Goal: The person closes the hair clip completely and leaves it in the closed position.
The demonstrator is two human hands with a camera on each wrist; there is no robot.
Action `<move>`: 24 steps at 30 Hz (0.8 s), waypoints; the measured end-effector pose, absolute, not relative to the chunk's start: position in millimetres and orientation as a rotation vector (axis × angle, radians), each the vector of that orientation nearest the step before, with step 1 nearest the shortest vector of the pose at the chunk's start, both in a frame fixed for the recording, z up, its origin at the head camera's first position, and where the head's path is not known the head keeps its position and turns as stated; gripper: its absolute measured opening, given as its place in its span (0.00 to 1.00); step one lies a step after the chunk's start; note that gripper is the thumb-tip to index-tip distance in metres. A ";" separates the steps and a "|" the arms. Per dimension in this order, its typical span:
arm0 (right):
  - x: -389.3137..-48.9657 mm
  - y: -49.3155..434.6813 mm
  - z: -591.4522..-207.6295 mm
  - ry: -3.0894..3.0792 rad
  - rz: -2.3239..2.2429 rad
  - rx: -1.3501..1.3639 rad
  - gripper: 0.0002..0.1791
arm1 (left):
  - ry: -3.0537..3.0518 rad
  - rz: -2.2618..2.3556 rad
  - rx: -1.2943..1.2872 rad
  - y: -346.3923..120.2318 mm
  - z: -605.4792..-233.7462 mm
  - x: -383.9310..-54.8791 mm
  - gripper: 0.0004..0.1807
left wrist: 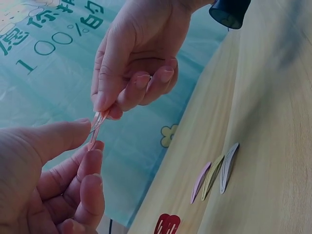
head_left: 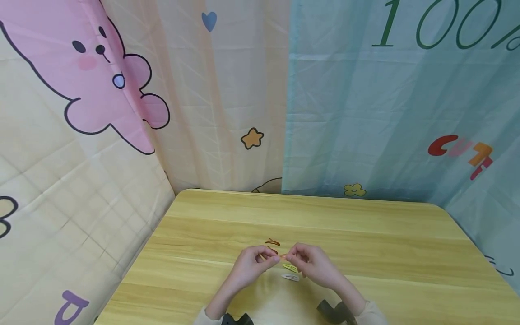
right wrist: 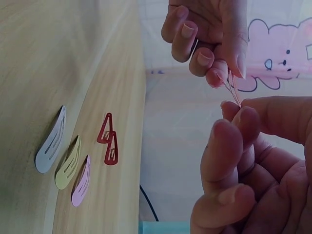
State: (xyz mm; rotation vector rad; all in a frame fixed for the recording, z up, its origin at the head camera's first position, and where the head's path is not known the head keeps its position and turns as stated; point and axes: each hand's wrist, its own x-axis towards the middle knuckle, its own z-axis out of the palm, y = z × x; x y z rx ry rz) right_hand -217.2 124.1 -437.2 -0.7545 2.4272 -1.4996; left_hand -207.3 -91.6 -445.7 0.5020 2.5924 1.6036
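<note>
A pale orange-pink snap hair clip [left wrist: 96,129] is held in the air above the table, its two arms spread apart in the right wrist view. My left hand [head_left: 251,267] pinches one end of it between thumb and fingers. The opposite end is pinched by my right hand [head_left: 316,267]. Below the hands lie a yellow hair clip [right wrist: 68,165], a silvery-white hair clip [right wrist: 50,144] and a pink hair clip [right wrist: 81,183], side by side. Two red hair clips [right wrist: 111,151] lie together, touching or overlapping, just beyond my left fingers in the head view.
The wood-grain table [head_left: 345,230] reaches to printed curtains [head_left: 227,99] at the back and sides. Dark wrist-worn devices [head_left: 335,311] show near the front edge. A dark cable [right wrist: 148,202] runs past the table's edge in the right wrist view.
</note>
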 end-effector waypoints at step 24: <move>-219.1 128.3 -432.7 2.074 -1.676 -0.723 0.17 | 2.319 1.817 0.529 -91.0 -447.9 -209.1 0.07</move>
